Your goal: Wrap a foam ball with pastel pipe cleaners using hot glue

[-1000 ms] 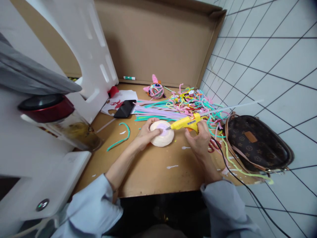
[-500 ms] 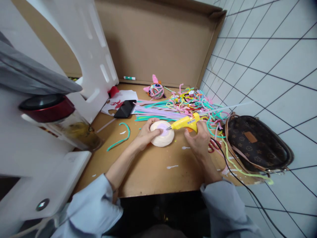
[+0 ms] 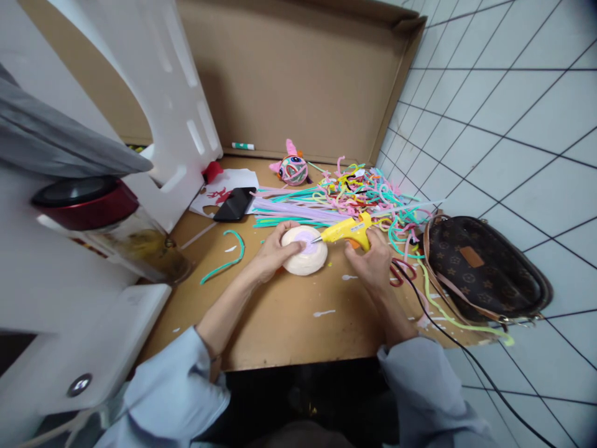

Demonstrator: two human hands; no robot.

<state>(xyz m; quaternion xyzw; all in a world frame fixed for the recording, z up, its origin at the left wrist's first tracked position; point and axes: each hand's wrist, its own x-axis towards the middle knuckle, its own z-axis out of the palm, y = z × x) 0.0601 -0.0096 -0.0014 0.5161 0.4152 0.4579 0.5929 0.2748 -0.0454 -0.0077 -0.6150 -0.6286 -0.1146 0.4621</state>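
My left hand (image 3: 275, 252) grips a round cream-coloured disc (image 3: 305, 264) by its left side, thumb lying on top. A pale purple patch (image 3: 308, 241) covers the disc's middle. In my right hand (image 3: 370, 258) is a yellow hot glue gun (image 3: 342, 230), held by its handle. Its metal nozzle points left and meets the purple patch or hovers just above it; I cannot tell which. A translucent glue stick (image 3: 422, 204) sticks out from the gun's back. Below the right hand runs a black cord (image 3: 426, 311).
Pipe cleaners (image 3: 354, 193) in many colours heap behind the hands. A pink-eared ball toy (image 3: 293, 169), a black phone (image 3: 236, 204) and a marker (image 3: 243, 146) lie farther back. Red-handled scissors (image 3: 403, 272) and a brown handbag (image 3: 485, 267) are right; a bottle (image 3: 135, 230) stands left.
The glue gun has turned slightly, and its glue stick reaches less far to the right. The disc stays in my left hand, almost in the same place.
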